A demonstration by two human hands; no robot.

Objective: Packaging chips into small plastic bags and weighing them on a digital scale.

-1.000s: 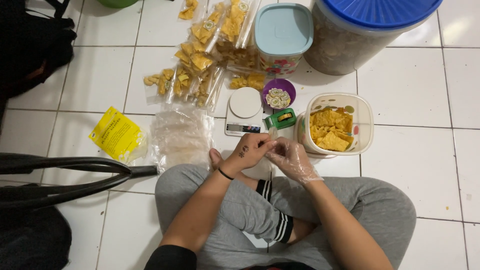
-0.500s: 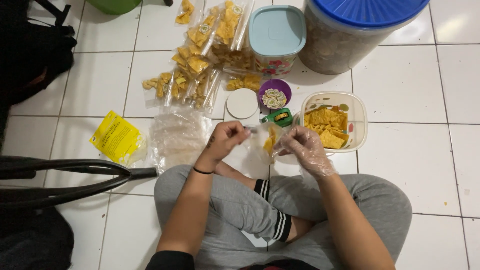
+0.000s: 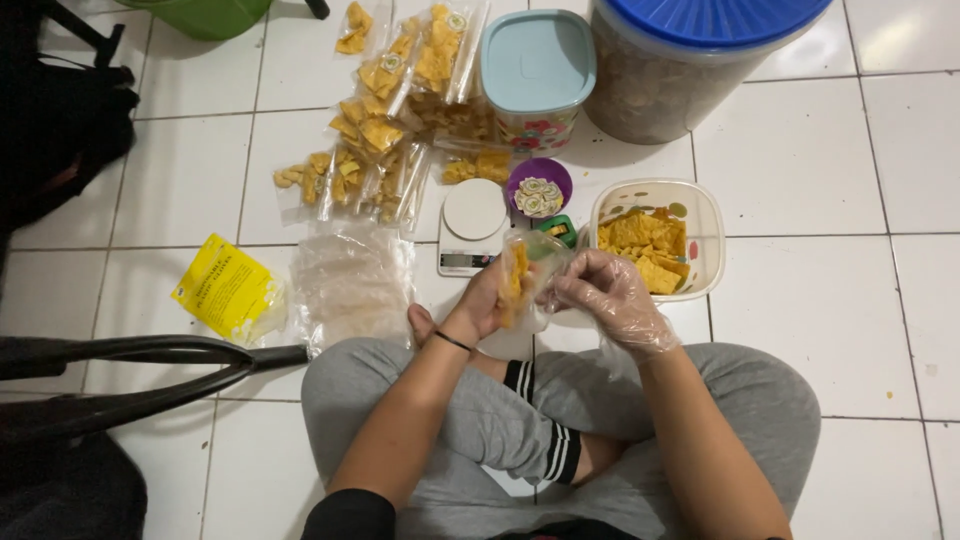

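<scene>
Both hands, bare left (image 3: pixel 484 303) and gloved right (image 3: pixel 605 297), grip one chip bag (image 3: pixel 520 272); one scale (image 3: pixel 470 226), two lidded tubs behind.

We see yellow packet (image 3: pixel 228 290) beside clear bag stack (image 3: pixel 352 282) on floor; purple bowl (image 3: pixel 539 186), blue-lidded jar (image 3: pixel 690 60) behind scale (image 3: pixel 472 226).
</scene>
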